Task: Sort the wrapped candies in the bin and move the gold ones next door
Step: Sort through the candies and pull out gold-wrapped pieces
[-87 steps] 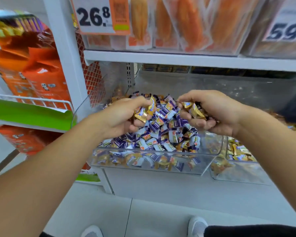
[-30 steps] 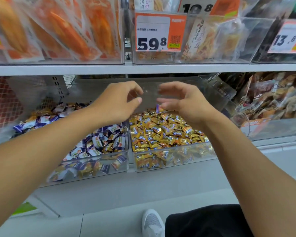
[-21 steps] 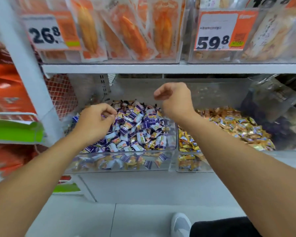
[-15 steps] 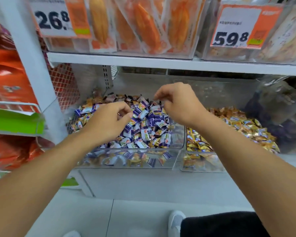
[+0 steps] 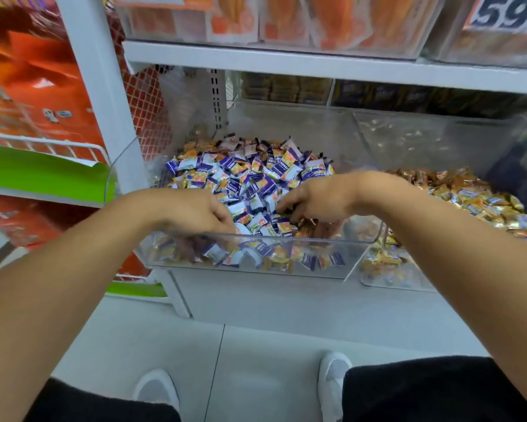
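Hands, left (image 5: pixel 192 213) and right (image 5: pixel 314 199), curled into purple candies (image 5: pixel 250 178), grips unclear

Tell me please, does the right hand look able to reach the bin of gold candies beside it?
Probably yes: the right hand is in the purple candy bin, the gold candy bin sits open-topped right alongside.

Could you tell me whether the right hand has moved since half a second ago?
Yes. The right hand has dropped from above the purple-candy bin into it, fingers now among the candies behind its front wall.
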A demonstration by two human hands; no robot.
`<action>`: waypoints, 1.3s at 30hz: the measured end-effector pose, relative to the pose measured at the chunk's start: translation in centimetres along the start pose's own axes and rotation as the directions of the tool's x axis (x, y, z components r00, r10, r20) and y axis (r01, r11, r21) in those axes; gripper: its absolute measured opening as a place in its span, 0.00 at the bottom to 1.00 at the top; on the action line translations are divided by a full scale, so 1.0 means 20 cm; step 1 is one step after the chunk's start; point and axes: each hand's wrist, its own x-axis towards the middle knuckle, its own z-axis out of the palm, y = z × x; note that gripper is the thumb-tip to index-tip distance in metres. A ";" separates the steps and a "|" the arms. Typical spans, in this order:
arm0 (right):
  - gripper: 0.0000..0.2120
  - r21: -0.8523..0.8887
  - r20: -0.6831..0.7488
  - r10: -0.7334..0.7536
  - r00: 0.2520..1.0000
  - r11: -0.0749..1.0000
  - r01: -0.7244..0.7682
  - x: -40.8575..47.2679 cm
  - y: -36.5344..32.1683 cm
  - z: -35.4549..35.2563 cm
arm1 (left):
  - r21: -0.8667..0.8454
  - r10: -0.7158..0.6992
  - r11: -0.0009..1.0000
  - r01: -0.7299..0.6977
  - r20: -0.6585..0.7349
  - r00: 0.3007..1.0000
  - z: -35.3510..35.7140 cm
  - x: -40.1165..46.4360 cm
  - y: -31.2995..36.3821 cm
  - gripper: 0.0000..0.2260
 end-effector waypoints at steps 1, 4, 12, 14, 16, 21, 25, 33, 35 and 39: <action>0.30 0.058 -0.023 -0.017 1.000 0.998 0.019 0.02 0.00 0.00 | 0.005 -0.010 1.000 0.010 0.000 1.000 0.00 0.00 0.00 0.15; 0.32 0.115 -0.080 -0.067 0.995 0.991 0.076 0.02 0.00 -0.03 | 0.074 0.010 0.997 -0.005 -0.075 0.997 0.01 0.01 0.03 0.16; 0.12 -0.245 -0.477 -0.057 0.877 0.967 -0.071 -0.18 -0.03 -0.15 | 0.403 0.383 0.901 -0.160 -0.566 0.730 0.03 0.11 0.21 0.14; 0.09 -0.303 -0.384 0.084 0.919 0.929 -0.212 -0.19 -0.07 -0.11 | 0.486 0.414 0.858 -0.167 -0.460 0.785 0.05 0.16 0.21 0.21; 0.10 -0.291 -0.299 0.163 0.940 0.923 -0.252 -0.15 -0.10 -0.09 | 0.513 0.372 0.842 -0.165 -0.332 0.867 0.07 0.20 0.19 0.29; 0.13 0.204 -0.142 0.280 0.950 0.947 -0.249 -0.04 -0.08 -0.07 | 0.508 0.365 0.841 -0.188 -0.275 0.890 0.07 0.21 0.14 0.34; 0.12 0.742 -0.112 0.181 0.977 0.669 -0.039 0.02 -0.07 -0.06 | 0.434 0.343 0.884 -0.175 -0.347 0.873 0.02 0.15 0.09 0.25; 0.04 -0.319 -0.578 -0.198 0.791 0.948 0.004 -0.03 -0.05 -0.12 | 0.461 0.496 0.845 -0.270 -0.489 0.718 -0.01 0.10 0.02 0.10; 0.04 -0.463 -0.460 -0.136 0.877 0.880 -0.106 -0.06 -0.05 -0.09 | 0.472 0.554 0.820 -0.324 -0.516 0.653 0.01 0.08 0.07 0.08; 0.08 -0.487 -0.143 0.048 0.989 0.866 -0.112 -0.02 -0.05 -0.04 | 0.442 0.326 0.880 -0.175 -0.292 0.899 0.05 0.07 0.16 0.20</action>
